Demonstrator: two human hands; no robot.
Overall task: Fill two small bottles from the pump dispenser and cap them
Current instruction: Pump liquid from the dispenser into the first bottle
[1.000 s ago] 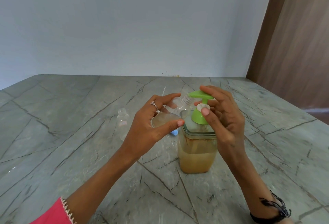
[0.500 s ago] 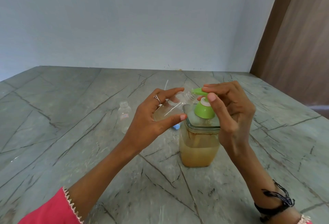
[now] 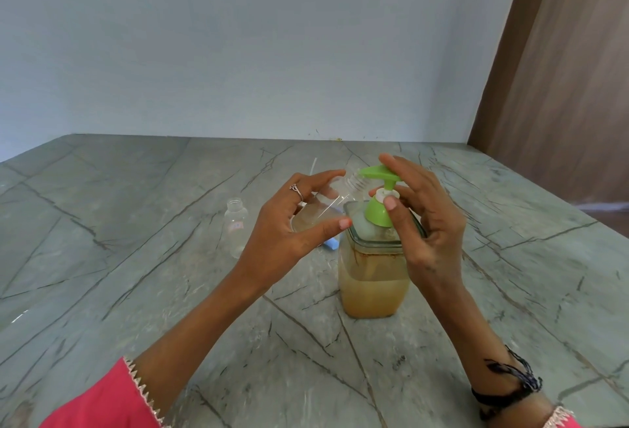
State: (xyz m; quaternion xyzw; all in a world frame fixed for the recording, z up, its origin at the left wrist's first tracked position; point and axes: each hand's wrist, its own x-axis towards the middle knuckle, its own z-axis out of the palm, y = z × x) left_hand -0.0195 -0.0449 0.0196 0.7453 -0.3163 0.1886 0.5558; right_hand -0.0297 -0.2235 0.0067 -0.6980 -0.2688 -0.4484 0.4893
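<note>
1. Left hand (image 3: 289, 233) has its grip clamped round a small clear bottle (image 3: 326, 209), tilted with its mouth right up at the green pump spout (image 3: 376, 174).
2. Right hand (image 3: 425, 220) sits on the pump dispenser (image 3: 374, 277), fingers draped over the green head and thumb against the collar; grip loosely closed on the pump, which stands raised.
3. The held bottle shows a little amber liquid pooled low, so I judge filling is under way but far from done.
4. The second bottle (image 3: 236, 228) stands upright on the desk (image 3: 102, 257), well left of the dispenser, uncapped and apparently empty.
5. A small blue piece (image 3: 331, 243), possibly a cap, peeks out beneath the left hand; hard to tell.
6. Left to do, by my reading: finish this bottle, fill the other, cap both.
</note>
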